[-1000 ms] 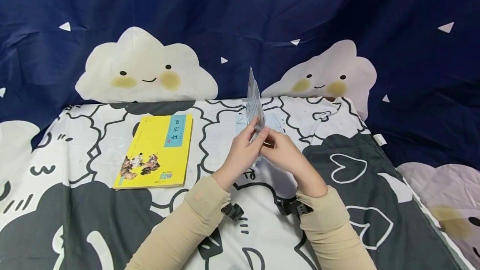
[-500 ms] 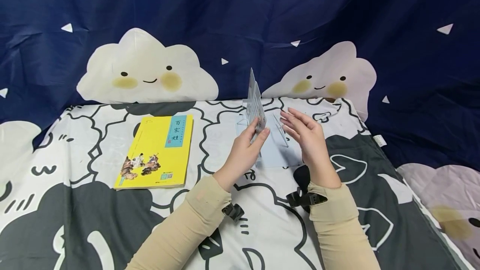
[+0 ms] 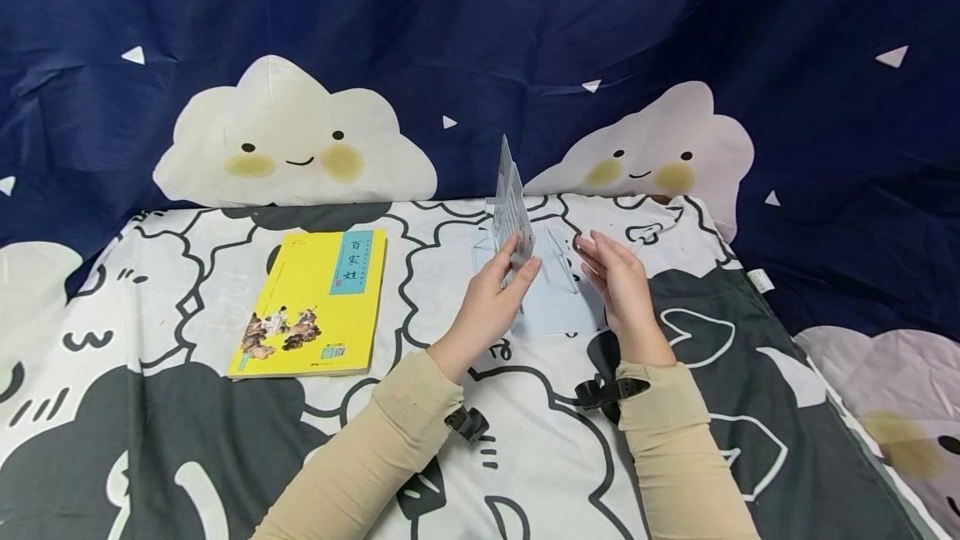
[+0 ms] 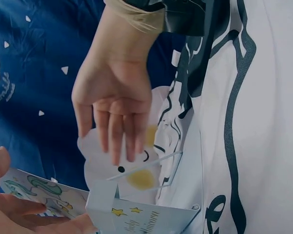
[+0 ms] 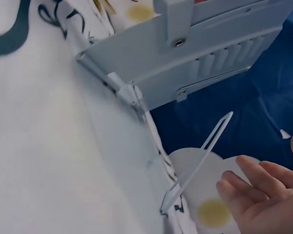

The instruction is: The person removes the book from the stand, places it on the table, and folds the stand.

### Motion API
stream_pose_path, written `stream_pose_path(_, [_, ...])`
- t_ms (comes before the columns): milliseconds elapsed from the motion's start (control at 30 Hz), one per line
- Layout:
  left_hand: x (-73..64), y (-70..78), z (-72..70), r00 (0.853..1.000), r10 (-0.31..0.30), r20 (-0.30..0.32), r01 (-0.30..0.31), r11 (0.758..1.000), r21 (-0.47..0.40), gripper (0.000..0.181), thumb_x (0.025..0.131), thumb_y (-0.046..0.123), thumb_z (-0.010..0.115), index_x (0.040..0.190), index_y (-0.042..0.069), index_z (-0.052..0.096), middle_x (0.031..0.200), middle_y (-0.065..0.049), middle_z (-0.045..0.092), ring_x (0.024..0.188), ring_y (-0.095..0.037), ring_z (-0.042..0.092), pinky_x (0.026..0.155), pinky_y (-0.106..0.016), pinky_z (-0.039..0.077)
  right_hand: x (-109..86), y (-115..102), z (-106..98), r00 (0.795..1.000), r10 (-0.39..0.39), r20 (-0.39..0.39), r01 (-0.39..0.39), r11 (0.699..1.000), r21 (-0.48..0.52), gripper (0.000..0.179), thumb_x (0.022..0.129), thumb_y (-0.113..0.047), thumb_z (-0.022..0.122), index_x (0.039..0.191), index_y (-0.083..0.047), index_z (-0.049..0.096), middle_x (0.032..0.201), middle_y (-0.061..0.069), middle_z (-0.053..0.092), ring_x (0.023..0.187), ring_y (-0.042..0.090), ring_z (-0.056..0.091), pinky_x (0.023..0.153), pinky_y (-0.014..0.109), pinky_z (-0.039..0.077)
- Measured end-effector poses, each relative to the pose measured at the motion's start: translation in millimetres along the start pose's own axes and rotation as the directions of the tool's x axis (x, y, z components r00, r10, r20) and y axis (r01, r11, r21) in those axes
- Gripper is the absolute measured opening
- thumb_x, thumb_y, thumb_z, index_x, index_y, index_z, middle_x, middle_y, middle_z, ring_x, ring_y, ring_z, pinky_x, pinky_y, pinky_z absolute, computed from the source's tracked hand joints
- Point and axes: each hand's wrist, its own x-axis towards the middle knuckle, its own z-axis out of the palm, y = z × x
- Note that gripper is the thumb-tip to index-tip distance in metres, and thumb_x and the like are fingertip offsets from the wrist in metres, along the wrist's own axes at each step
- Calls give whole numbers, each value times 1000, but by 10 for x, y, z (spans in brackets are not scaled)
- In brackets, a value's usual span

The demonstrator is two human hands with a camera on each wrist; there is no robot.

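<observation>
A light-blue folding book stand (image 3: 558, 311) lies with its base flat on the cloth, its slotted panel (image 3: 514, 211) raised nearly edge-on to the head view. My left hand (image 3: 487, 302) grips the lower part of this panel between thumb and fingers. On the base, a thin wire support (image 5: 198, 165) tilts up in the right wrist view. My right hand (image 3: 621, 290) hovers just right of that wire, apart from it, fingers loosely extended and holding nothing. Unicorn artwork (image 4: 51, 192) and lettering show on the panel's printed side in the left wrist view.
A yellow book (image 3: 311, 302) with a blue title label lies flat on the cloth to the left. The cartoon-print cloth (image 3: 442, 298) covers the surface. Behind it hangs a dark-blue curtain (image 3: 480, 40) with clouds and white triangles.
My right hand has left the panel beside the left hand and moved right, then dipped slightly near the wire support. My left hand keeps its grip, and the raised panel stays almost still.
</observation>
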Motion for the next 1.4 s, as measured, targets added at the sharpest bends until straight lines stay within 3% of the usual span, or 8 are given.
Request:
stream_pose_path(233, [-2, -14, 3, 1000, 12, 5, -12, 1000, 0, 64, 105, 40, 46, 157, 8, 26, 157, -21, 35, 144, -33, 38, 116, -47, 37, 80, 127, -59, 992, 80, 102, -66, 989, -136, 68, 107, -45, 33, 157, -2, 18, 162, 13, 26, 152, 23, 21, 126, 37, 17])
stream_pose_path(633, [-7, -9, 6, 1000, 26, 1, -26, 1000, -8, 65, 105, 39, 46, 157, 5, 25, 158, -20, 33, 146, -31, 34, 114, -48, 39, 141, 236, -47, 966, 148, 213, -84, 955, -284, 77, 105, -57, 22, 159, -3, 8, 167, 11, 8, 155, 24, 3, 127, 40, 4])
stream_pose_path(767, [-9, -14, 8, 1000, 27, 0, -27, 1000, -8, 65, 105, 38, 47, 156, 5, 26, 158, -20, 33, 146, -31, 35, 114, -48, 38, 145, 251, -24, 956, 178, 235, -58, 894, -445, 76, 105, -56, 18, 159, -5, 2, 167, 13, -4, 155, 29, -6, 126, 47, 0])
stream_pose_path(867, [-6, -18, 10, 1000, 27, -1, -27, 1000, -5, 64, 105, 38, 47, 156, 5, 26, 158, -20, 34, 145, -31, 36, 114, -47, 39, 150, 267, -9, 949, 191, 251, -16, 824, -567, 74, 106, -54, 17, 159, -5, 2, 167, 15, -5, 154, 33, -7, 125, 52, 0])
stream_pose_path(967, [-2, -23, 9, 1000, 25, 0, -25, 1000, -6, 64, 105, 38, 47, 156, 5, 26, 158, -19, 33, 145, -31, 36, 115, -46, 38, 166, 293, 2, 930, 223, 293, 20, 765, -643, 75, 106, -54, 17, 159, -4, -2, 166, 17, -8, 154, 34, -10, 124, 55, -1])
stream_pose_path(1100, [1, -29, 10, 1000, 29, 4, -28, 1000, -13, 64, 105, 38, 46, 156, 4, 26, 158, -21, 33, 145, -32, 37, 115, -47, 38, 175, 326, 17, 901, 274, 336, 57, 693, -719, 80, 105, -57, 19, 158, -3, -5, 164, 21, -14, 152, 36, -17, 122, 60, -6])
stream_pose_path(1267, [2, -31, 6, 1000, 28, 7, -28, 1000, -13, 64, 105, 37, 47, 156, 4, 26, 157, -23, 34, 144, -33, 37, 114, -48, 38, 169, 362, 46, 876, 272, 398, 170, 599, -782, 77, 107, -49, 24, 156, 6, 1, 163, 26, -16, 148, 41, -24, 119, 64, -10])
stream_pose_path(1400, [3, -29, 2, 1000, 21, 15, -21, 1000, -19, 64, 106, 37, 46, 157, 4, 25, 157, -23, 33, 145, -33, 36, 114, -49, 39, 166, 379, 48, 867, 263, 423, 225, 550, -804, 76, 107, -44, 30, 153, 12, 10, 161, 30, -12, 147, 45, -24, 118, 65, -9])
